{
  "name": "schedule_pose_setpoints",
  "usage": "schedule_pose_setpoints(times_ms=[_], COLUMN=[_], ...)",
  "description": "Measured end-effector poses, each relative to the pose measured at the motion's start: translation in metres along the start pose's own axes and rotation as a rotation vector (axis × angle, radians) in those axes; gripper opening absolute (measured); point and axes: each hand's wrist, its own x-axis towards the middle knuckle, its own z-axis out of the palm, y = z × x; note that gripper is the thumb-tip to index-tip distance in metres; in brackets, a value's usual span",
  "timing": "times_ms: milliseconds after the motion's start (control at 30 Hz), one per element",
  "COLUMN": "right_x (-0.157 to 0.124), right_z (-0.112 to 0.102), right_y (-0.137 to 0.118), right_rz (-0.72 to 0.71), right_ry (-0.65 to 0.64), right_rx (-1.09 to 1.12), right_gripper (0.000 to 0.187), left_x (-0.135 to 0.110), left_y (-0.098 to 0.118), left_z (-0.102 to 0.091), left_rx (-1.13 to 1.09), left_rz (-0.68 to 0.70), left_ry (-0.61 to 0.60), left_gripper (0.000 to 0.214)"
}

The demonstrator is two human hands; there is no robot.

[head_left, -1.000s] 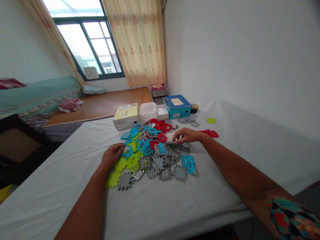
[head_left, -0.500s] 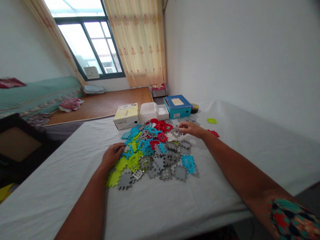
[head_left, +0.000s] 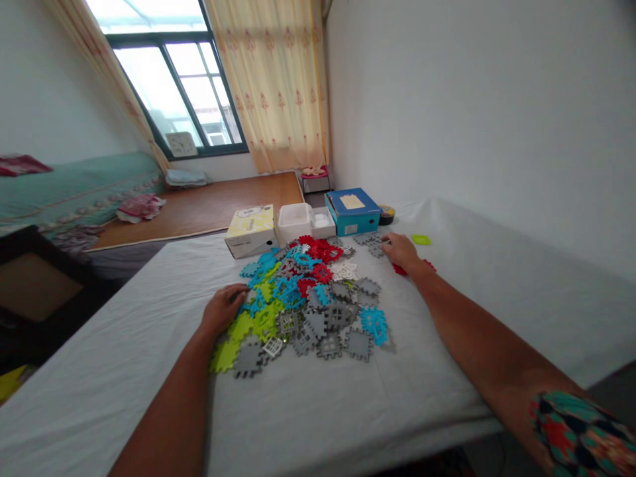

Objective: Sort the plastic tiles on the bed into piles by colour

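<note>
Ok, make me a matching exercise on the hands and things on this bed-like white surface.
1. left hand
2. right hand
3. blue box
4. small green piece

A. right beside the white tray
B. at the left edge of the colourful pile
C. lying by itself on the cloth
D. at the gray pieces near the back

Pairs: 1-B, 2-D, 3-A, 4-C

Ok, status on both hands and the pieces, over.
Left hand beside mixed pile. Right hand at gray pieces near blue box. Nothing visibly blocking either.
</note>
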Motion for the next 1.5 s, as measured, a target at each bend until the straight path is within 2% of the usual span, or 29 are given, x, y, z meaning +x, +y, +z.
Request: schedule_pose_setpoints(times_ms=[67,133,200,233,300,400,567,733,833,900,967,1033,1100,1200,1333,1400,1500], right_x=[-0.004,-0.009,-0.015,-0.019,-0.025,-0.031,-0.030,-0.023,-0.016,-0.009,-0.001,0.007,0.011,0.013,0.011,0.011,0.010], right_z=[-0.008,-0.017,-0.023,-0.025,-0.027,-0.027,-0.033,-0.040,-0.036,-0.030,-0.024,-0.017,-0.010,0.001,0.012,0.012,0.005], right_y=[-0.015,-0.031,-0.045,-0.051,-0.059,-0.066,-0.066,-0.059,-0.048,-0.036,-0.021,-0.006,0.007,0.019,0.021,0.021,0.020], right_rz=[-0.100,-0.219,-0.304,-0.326,-0.345,-0.387,-0.398,-0.324,-0.251,-0.196,-0.102,0.022,0.145,0.262,0.287,0.269,0.164], right_ry=[-0.128,-0.415,-0.718,-0.815,-0.876,-0.845,-0.902,-0.862,-0.747,-0.557,-0.300,-0.068,0.069,0.120,0.060,0.038,0.055], right_rx=[0.029,0.107,0.156,0.153,0.104,0.073,0.128,0.215,0.191,0.166,0.197,0.301,0.444,0.630,0.696,0.551,0.173], right_gripper=[0.023,0.021,0.029,0.035,0.045,0.052,0.036,0.027,0.027,0.027,0.028,0.030,0.028,0.023,0.021,0.020,0.021], left_x=[0.000,0.000,0.000,0.000,0.000,0.000,-0.001,0.000,-0.001,-0.001,-0.001,-0.001,-0.001,-0.001,0.000,0.000,0.000], left_y=[-0.001,-0.002,-0.002,-0.003,-0.002,-0.001,0.001,0.001,0.000,0.000,-0.001,0.000,0.000,0.000,0.000,-0.001,-0.001], left_z=[0.001,0.001,0.002,0.002,0.002,0.001,-0.001,-0.001,-0.001,0.000,0.000,0.000,0.000,0.000,0.000,0.000,0.000], left_rx=[-0.001,-0.007,-0.012,-0.013,-0.013,-0.007,0.008,0.016,0.016,0.020,0.024,0.021,0.016,0.009,0.007,0.011,0.019], left_rz=[0.004,0.011,0.014,0.014,0.015,0.022,0.025,0.011,0.014,0.016,0.017,0.015,0.010,0.007,0.015,0.015,0.016], left_ry=[0.001,0.008,0.015,0.016,0.012,0.005,0.008,0.011,0.011,0.013,0.014,0.014,0.015,0.022,0.010,0.005,0.004], left_gripper=[0.042,0.042,0.043,0.043,0.044,0.044,0.043,0.043,0.043,0.043,0.043,0.044,0.043,0.043,0.043,0.043,0.044])
